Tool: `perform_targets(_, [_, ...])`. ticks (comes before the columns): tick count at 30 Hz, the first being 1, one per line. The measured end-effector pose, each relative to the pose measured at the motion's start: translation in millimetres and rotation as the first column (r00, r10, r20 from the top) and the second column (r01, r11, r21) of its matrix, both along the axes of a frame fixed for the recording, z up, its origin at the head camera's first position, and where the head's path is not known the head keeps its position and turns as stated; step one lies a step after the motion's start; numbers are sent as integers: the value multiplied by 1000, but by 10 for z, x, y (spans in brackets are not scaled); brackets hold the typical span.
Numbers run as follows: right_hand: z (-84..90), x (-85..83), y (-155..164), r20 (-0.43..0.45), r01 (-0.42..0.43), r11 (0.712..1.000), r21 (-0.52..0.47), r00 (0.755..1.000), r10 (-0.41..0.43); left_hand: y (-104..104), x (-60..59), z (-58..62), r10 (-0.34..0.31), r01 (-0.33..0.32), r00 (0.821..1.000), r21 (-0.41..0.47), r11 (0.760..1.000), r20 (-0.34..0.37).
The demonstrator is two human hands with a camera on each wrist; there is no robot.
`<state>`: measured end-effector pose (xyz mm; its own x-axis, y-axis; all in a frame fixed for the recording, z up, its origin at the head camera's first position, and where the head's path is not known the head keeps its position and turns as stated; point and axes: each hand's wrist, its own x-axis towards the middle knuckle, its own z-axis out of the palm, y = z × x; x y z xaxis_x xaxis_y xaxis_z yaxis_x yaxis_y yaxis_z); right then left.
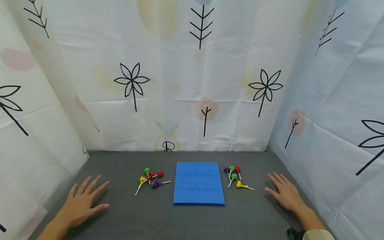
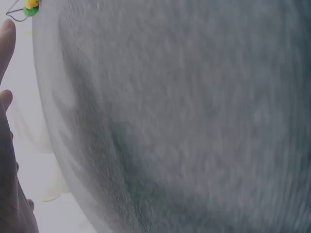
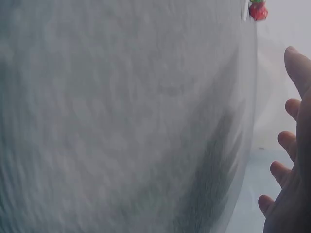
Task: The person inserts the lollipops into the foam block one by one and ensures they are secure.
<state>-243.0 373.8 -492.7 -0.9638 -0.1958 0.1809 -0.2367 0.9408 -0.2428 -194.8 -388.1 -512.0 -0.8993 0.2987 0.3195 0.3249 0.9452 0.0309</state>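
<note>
A blue foam board (image 1: 199, 183) with small holes lies flat in the middle of the grey table (image 1: 168, 220). Left of it lie several wrapped lollipops (image 1: 151, 178); another cluster of lollipops (image 1: 234, 176) lies to its right. My left hand (image 1: 82, 201) rests flat on the table at the left, fingers spread, holding nothing. Palm down at the right lies my right hand (image 1: 283, 193), also with nothing in it. In the wrist views the left hand (image 2: 7, 145) and right hand (image 3: 294, 160) show at the frame edges over blurred grey table.
Printed white curtains (image 1: 192, 76) wall in the table at the back and both sides. A dark wrist device (image 1: 294, 234) shows at the right forearm. A red lollipop (image 3: 257, 9) and a yellow-green one (image 2: 31, 6) peek in at the wrist views' top edges.
</note>
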Motion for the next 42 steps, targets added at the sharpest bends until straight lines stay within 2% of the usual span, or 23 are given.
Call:
perform_targets(7, [9,63,-123,-71,-40,997,-63,997,35,148,-2,31,-17,18,1000,48,999,-14])
perform_targets(11, [14,73,-186,-44,-53,984,-172,998,46,212,0,47,1,-1,1000,102,995,1])
perform_targets(15, [47,79,-251,-3,-41,966,-256,999,41,299,3,89,5,-3,1000,183,983,-14])
perform_targets(19, [83,96,-318,-14,-38,951,-307,999,36,378,-12,129,11,-4,1000,251,968,-26])
perform_targets(23, [116,129,-392,-9,-23,923,-383,1000,22,439,-40,151,29,-20,999,297,955,-26])
perform_targets(26, [144,156,-456,44,26,897,-442,999,-8,482,-57,167,40,-30,999,341,940,-22])
perform_targets(29, [164,175,-522,79,65,861,-504,996,-29,524,-73,181,39,-30,999,408,913,-15])
perform_targets(34, [146,151,-626,59,46,807,-589,998,-13,588,-122,165,31,-10,999,504,864,-34])
perform_targets(37, [113,128,-689,42,28,768,-639,999,-1,616,-162,135,31,13,997,542,840,-72])
perform_targets(42, [54,84,-823,31,25,662,-749,1000,-3,672,-205,114,52,31,991,594,804,-121])
